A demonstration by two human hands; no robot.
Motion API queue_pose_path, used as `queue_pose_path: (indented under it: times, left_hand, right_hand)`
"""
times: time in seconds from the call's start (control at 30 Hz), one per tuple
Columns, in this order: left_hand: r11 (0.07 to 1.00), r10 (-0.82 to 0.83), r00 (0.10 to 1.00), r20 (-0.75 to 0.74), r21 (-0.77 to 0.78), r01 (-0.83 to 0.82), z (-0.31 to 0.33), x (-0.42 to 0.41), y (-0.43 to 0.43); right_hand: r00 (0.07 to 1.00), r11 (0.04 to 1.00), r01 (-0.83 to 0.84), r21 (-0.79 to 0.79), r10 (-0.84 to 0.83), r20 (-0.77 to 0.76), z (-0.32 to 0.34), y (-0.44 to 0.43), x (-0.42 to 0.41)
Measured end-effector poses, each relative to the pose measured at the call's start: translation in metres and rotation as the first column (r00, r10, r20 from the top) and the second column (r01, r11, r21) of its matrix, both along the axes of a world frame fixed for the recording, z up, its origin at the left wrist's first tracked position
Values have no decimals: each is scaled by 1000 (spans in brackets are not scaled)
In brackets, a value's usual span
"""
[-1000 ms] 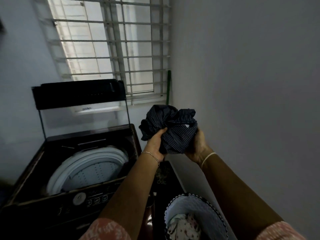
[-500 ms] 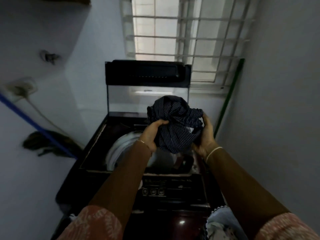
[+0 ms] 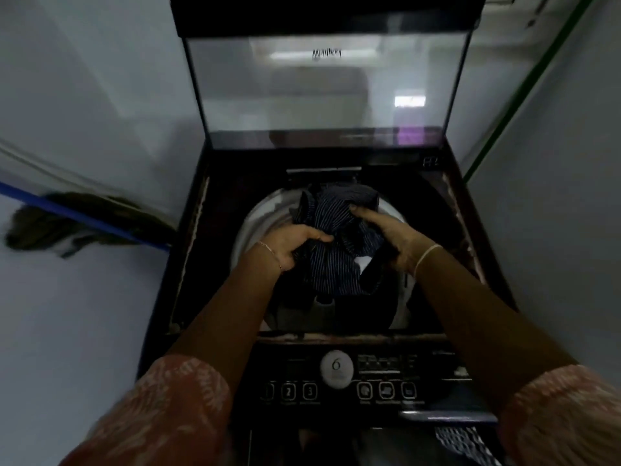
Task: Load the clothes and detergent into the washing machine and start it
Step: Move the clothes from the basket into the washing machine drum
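A dark top-loading washing machine (image 3: 450,210) stands in front of me with its glass lid (image 3: 322,95) raised upright. Over the mouth of its white-rimmed drum (image 3: 248,227) I hold a bundled dark blue pinstriped garment (image 3: 336,250). My left hand (image 3: 289,247) grips its left side and my right hand (image 3: 393,237) grips its right side. The lower part of the bundle hangs into the drum opening. The control panel (image 3: 336,378) with a round dial and several buttons runs along the near edge. No detergent shows.
Grey walls close in on both sides. A blue-handled broom (image 3: 67,223) leans at the left wall. A green pole (image 3: 517,95) stands in the right corner. The patterned rim of a laundry basket (image 3: 460,442) shows at the bottom right.
My view has swung from the basket side to straight over the machine. Both hands have carried the striped bundle forward and down, from chest height to the drum opening.
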State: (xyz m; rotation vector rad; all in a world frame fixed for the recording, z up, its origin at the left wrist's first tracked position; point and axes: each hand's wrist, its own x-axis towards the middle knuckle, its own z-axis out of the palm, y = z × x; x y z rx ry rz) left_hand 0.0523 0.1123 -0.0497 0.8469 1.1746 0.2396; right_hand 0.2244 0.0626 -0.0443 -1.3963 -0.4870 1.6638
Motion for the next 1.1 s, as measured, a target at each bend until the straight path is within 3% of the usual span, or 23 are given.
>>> queue_pose_path:
  times: [0.17, 0.33, 0.47, 0.57, 0.8, 0.93, 1.1]
  left_hand:
    - [993, -115, 977, -179, -19, 113, -48, -10, 12]
    - [976, -145, 923, -356, 102, 192, -73, -14, 16]
    - [978, -149, 895, -420, 68, 195, -81, -19, 20]
    - [982, -122, 900, -418, 79, 170, -84, -25, 24]
    - [996, 44, 955, -295, 90, -18, -67, -12, 20]
    - [979, 118, 961, -249, 192, -70, -34, 15, 8]
    - [981, 97, 990, -101, 179, -78, 14, 55, -21]
  right_hand:
    - [985, 964, -33, -266, 76, 156, -50, 16, -10]
    - [954, 959, -14, -285, 98, 282, -75, 23, -23]
    - [934, 927, -103, -360, 215, 286, -85, 20, -33]
    - [916, 918, -168, -359, 280, 287, -82, 12, -38]
    - [891, 973, -57, -224, 150, 428, -54, 11, -23]
    - [924, 987, 29, -156, 33, 381, -27, 2, -9]
    - [955, 997, 75, -34, -62, 291, 13, -23, 19]
